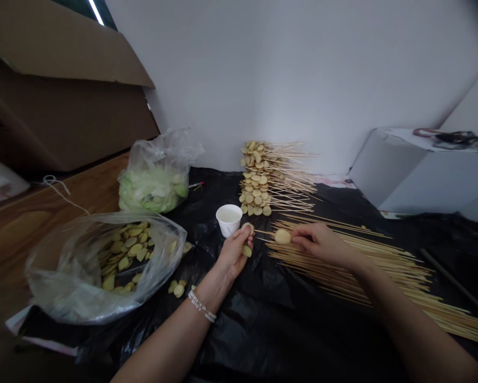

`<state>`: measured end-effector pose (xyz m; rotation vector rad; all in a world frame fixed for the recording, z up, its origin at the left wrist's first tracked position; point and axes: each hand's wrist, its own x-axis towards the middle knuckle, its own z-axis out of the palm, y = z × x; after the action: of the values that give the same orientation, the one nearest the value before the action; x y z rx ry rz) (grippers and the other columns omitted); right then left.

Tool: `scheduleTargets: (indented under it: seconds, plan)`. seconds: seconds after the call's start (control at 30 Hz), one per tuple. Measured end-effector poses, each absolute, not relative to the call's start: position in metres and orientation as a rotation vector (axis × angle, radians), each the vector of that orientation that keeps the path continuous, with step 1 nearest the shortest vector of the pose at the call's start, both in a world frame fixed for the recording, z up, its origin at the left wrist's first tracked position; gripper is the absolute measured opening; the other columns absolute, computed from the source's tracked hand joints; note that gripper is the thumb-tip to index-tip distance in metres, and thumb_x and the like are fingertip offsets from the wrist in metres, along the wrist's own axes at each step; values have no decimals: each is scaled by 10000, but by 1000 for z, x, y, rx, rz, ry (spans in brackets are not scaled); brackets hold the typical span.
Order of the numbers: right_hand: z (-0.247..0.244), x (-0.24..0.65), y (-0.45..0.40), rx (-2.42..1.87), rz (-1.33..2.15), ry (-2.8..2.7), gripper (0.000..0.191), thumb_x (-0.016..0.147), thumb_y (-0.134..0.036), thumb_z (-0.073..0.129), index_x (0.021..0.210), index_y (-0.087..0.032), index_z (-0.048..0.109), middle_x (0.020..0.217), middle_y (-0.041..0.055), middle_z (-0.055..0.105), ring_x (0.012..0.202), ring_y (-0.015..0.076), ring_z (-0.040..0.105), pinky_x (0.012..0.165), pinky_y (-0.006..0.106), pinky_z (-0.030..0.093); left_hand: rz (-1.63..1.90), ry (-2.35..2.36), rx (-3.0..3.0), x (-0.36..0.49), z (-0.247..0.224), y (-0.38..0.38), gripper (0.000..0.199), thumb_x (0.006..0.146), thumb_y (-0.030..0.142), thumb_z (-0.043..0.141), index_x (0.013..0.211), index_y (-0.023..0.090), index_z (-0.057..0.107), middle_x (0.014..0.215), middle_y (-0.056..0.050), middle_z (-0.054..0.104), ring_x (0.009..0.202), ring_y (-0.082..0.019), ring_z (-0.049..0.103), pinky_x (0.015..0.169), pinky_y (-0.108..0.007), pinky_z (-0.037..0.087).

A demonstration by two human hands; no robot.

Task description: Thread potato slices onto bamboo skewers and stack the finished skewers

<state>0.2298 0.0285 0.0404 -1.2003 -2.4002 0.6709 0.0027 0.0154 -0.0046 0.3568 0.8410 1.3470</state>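
Observation:
My left hand (234, 250) is closed on thin potato slices: one potato slice (247, 229) sits at the fingertips and another potato slice (246, 251) pokes out below. My right hand (316, 242) pinches beside a larger potato slice (283, 236), which appears threaded on thin bamboo skewers (265, 232) whose ends reach left toward my left hand. The grip itself is hidden by the fingers. Just beyond my left hand stands a white cup (228, 218). Under my right arm lies a broad spread of bare bamboo skewers (366, 271).
Finished potato skewers (257, 186) are stacked by the wall. At left are an open plastic bag (63, 271) of potato slices, a tied bag (154, 186) of pale green vegetable, and a cardboard box (75, 111). Loose slices (178, 290) lie on black plastic sheeting (258, 324). A white box (418, 170) stands right.

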Motion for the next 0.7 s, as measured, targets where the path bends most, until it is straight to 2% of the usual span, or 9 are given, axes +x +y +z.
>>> scheduleTargets:
  seconds: [0.7]
  plan:
    - [47, 235, 28, -1215, 669, -2405, 183, 837, -249, 449, 695, -196, 551, 644, -8, 554, 613, 129, 463, 587, 253, 328, 1372, 840, 338, 1, -4, 16, 138, 679, 129, 754, 757, 91, 647, 689, -4, 588, 510, -6, 498, 475, -78, 441]
